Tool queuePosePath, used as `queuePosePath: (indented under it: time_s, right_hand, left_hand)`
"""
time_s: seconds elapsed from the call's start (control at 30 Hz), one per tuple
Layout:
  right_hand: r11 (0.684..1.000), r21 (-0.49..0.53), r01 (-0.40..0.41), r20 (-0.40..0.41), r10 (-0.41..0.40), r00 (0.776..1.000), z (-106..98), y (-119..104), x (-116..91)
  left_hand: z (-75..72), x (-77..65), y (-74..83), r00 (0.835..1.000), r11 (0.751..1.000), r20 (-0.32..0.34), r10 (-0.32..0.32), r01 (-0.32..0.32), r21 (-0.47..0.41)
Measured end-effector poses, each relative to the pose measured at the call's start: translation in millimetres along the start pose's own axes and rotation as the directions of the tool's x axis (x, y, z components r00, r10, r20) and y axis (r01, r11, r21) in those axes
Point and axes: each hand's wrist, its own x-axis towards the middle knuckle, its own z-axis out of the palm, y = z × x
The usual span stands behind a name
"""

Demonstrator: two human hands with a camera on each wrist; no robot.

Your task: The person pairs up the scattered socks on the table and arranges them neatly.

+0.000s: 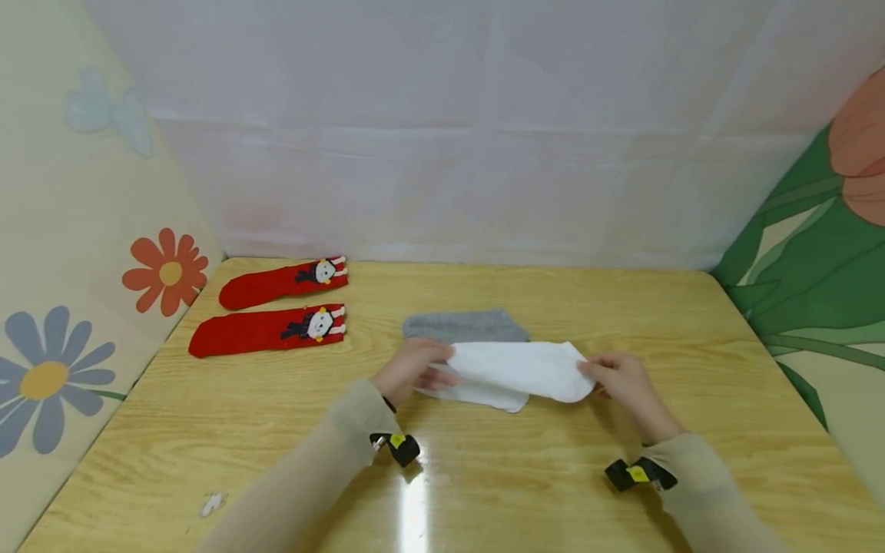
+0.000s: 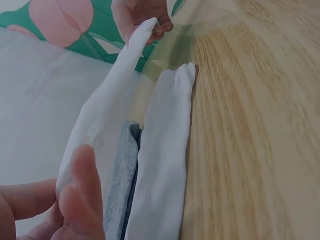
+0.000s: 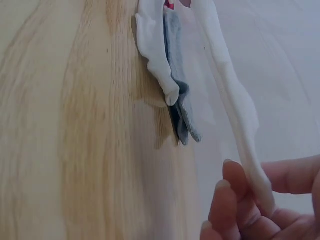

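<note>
A white sock is stretched lengthwise between both hands, raised above the table. My left hand pinches one end between thumb and fingers; my right hand pinches the other. Both pinches show close up in the wrist views, where the raised sock runs from hand to hand. Under it on the table lies a second white sock, partly hidden by the raised one in the head view. Directly behind that one lies grey fabric shaped like a sock.
Two red socks with a cartoon figure lie at the table's back left, one behind the other. A small white scrap sits at the front left. Pale cloth backs the wooden table, with flower-patterned panels at both sides.
</note>
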Motion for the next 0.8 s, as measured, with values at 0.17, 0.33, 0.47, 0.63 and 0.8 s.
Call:
queuePosePath:
  time_s: [0.17, 0.33, 0.47, 0.63, 0.8]
  right_hand:
    - [1.000, 0.009, -0.008, 0.002, 0.007, 1.000, 6.4, -1.5, 0.2]
    - [1.000, 0.010, -0.013, 0.001, 0.013, 1.000, 13.6, -4.0, -0.4]
    - [1.000, 0.012, -0.002, 0.007, 0.002, 1.000, 19.7, -6.6, -1.1]
    - [0.999, 0.030, 0.014, 0.025, -0.015, 1.000, 28.6, -10.5, -1.7]
    - [0.998, 0.055, 0.008, 0.051, -0.011, 0.999, 38.0, -12.3, -0.6]
  left_hand:
    - [-7.0, -0.8, -1.4, 1.000, 1.000, -0.006, -0.015, 0.015, -0.011]
    - [-14.0, -3.2, -3.6, 0.999, 1.000, -0.025, -0.019, 0.020, 0.006]
    - [-18.8, -3.4, -5.5, 0.997, 0.999, -0.061, -0.040, 0.040, 0.013]
    - [-25.7, -5.4, -6.8, 0.993, 0.998, -0.099, -0.065, 0.066, 0.008]
    - [-33.6, -6.8, -6.7, 0.988, 0.996, -0.132, -0.084, 0.087, 0.018]
